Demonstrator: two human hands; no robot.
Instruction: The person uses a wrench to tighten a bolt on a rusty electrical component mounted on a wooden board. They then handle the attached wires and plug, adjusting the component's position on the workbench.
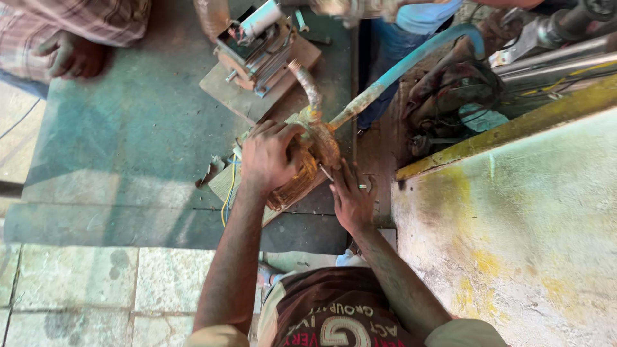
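Left hand (267,157) is wrapping over the top of the rusty round copper-wound motor core (302,170), fingers curled and clamped on it. Right hand (350,199) is lying flat just right of the core, fingers together and extended, fingertips touching a thin metal pin (326,172) at the core's side; not closed around anything.

The core is sitting on a pale wooden block (222,183) near the right edge of the dark grey-green metal worktable (128,141).

Handling, as a judgement: dense iron and copper, so heavy and rigid for its size. The outer shell looks rough and corroded, giving good friction. The windings and loose yellow and blue wires (228,193) left of the core are the fragile part, so the shell is the place to grip.

Beyond the core, a blue hose on a rusty pipe (385,80) is running off up-right. Farther behind the core, a small grey machine on a wooden base (257,45) is standing. Far left of the core, another person's hand (71,54) is resting on the table. Right of the core, a stained yellow-edged concrete slab (514,212). Stone paving (96,289) below the table.
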